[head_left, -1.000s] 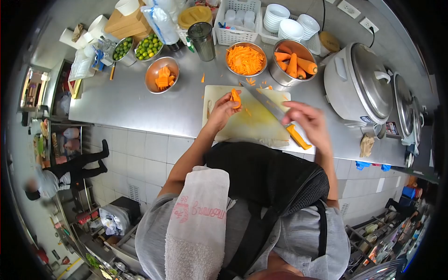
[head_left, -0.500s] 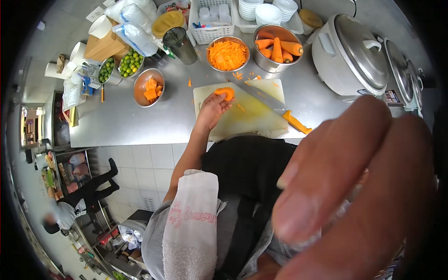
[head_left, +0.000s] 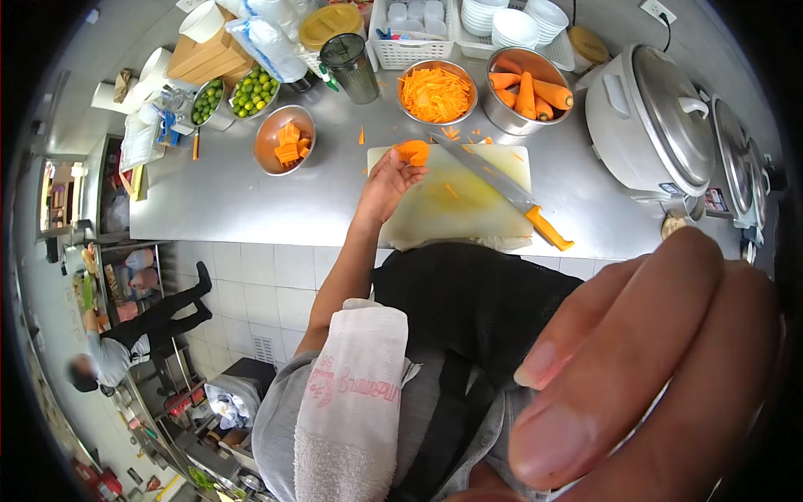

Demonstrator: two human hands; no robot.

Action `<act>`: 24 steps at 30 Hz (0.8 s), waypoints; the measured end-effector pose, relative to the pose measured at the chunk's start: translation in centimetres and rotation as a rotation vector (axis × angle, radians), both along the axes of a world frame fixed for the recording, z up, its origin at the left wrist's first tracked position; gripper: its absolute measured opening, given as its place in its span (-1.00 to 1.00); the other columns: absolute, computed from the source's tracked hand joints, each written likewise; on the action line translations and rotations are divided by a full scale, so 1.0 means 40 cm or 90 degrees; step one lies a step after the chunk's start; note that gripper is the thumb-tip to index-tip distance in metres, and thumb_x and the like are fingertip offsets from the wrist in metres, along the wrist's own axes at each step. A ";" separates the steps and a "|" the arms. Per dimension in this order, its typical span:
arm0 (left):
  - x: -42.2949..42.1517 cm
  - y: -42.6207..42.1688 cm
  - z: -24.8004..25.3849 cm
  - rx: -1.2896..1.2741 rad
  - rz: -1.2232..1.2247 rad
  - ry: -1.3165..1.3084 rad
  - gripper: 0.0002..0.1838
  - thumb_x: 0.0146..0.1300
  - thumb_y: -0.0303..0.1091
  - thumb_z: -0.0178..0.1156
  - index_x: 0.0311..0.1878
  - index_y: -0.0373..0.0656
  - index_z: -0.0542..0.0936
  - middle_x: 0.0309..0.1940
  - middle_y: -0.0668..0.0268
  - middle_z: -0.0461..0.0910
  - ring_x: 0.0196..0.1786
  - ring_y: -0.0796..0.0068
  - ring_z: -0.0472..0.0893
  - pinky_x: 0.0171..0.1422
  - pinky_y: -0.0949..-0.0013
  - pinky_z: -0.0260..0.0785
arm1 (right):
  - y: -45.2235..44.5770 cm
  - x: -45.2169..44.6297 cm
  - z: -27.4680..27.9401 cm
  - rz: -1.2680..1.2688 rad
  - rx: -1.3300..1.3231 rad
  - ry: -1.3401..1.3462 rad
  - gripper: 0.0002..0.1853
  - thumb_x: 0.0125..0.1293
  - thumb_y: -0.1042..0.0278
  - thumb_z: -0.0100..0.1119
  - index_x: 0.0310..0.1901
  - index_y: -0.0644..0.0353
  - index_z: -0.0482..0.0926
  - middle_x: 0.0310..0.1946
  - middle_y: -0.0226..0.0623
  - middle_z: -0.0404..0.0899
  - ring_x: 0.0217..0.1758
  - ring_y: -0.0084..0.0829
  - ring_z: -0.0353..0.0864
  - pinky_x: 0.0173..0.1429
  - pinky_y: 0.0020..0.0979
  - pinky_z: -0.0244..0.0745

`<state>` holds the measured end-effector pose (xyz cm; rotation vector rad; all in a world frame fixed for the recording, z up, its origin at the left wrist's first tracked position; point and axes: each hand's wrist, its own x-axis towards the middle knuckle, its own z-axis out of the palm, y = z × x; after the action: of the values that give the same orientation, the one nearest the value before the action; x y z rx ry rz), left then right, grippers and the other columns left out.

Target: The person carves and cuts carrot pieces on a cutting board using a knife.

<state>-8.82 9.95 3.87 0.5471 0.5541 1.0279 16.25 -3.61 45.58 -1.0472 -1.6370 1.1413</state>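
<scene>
My left hand [head_left: 391, 186] is closed on a piece of carrot [head_left: 411, 152], held above the upper left part of the white cutting board [head_left: 401, 216]. A knife [head_left: 493, 176] lies slantwise on the board, its yellow handle over the right edge. Small carrot shreds lie on and behind the board. Close to the camera, at the lower right, my right hand [head_left: 644, 368] looms large, its fingers stretched out with nothing seen in them; its thumb is out of sight. Behind the board stands a bowl of carrot strips [head_left: 436, 94]. Beside it is a pot of whole peeled carrots [head_left: 525, 94].
Left of the board is a steel bowl [head_left: 266, 155] with carrot chunks. Limes fill two containers [head_left: 253, 93] further left. A dark lidded pitcher [head_left: 355, 75] and white baskets [head_left: 401, 54] stand behind; a large rice cooker [head_left: 619, 125] stands right. Another person [head_left: 117, 360] is across the room.
The view has shifted, so the counter appears further right. My right hand appears lower, with more of its fingers visible. My left hand still holds the carrot piece near the board's upper left.
</scene>
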 end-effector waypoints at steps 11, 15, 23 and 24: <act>-0.031 0.008 0.034 0.023 0.059 -0.009 -0.47 0.49 -0.44 0.26 0.47 -0.31 0.44 0.22 0.10 0.64 0.14 0.21 0.73 0.32 0.22 0.56 | 0.064 0.136 -0.129 0.136 0.130 0.125 -0.36 0.56 -0.49 -0.19 0.22 -0.23 0.69 0.04 -0.34 0.61 0.00 -0.26 0.46 0.10 -0.19 0.46; -0.103 0.034 0.067 0.006 0.151 0.063 -0.46 0.47 -0.43 0.30 0.46 -0.30 0.45 0.20 0.12 0.65 0.11 0.26 0.74 0.26 0.28 0.57 | 0.154 0.144 -0.161 0.250 0.210 0.188 -0.29 0.58 -0.53 -0.27 0.30 -0.23 0.69 0.07 -0.30 0.61 0.00 -0.23 0.45 0.11 -0.16 0.45; -0.409 0.139 0.066 0.028 0.435 0.281 -0.48 0.50 -0.24 0.34 0.42 -0.24 0.52 0.13 0.24 0.70 0.09 0.38 0.74 0.20 0.36 0.56 | 0.186 0.299 -0.482 0.066 0.018 0.109 -0.32 0.62 -0.30 -0.02 0.33 0.21 0.58 0.04 0.14 0.69 0.13 -0.02 0.69 0.20 0.01 0.61; -0.442 0.153 0.075 -0.019 0.418 0.164 -0.46 0.50 -0.20 0.34 0.43 -0.24 0.52 0.14 0.25 0.70 0.09 0.36 0.74 0.21 0.35 0.56 | 0.187 0.320 -0.528 0.048 -0.025 0.072 -0.30 0.60 -0.32 0.00 0.36 0.20 0.57 0.04 0.17 0.69 0.19 -0.05 0.68 0.24 0.02 0.60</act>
<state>-26.49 16.07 6.86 0.4804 1.0153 1.5762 29.05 3.87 24.47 -0.9358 -1.5822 1.2643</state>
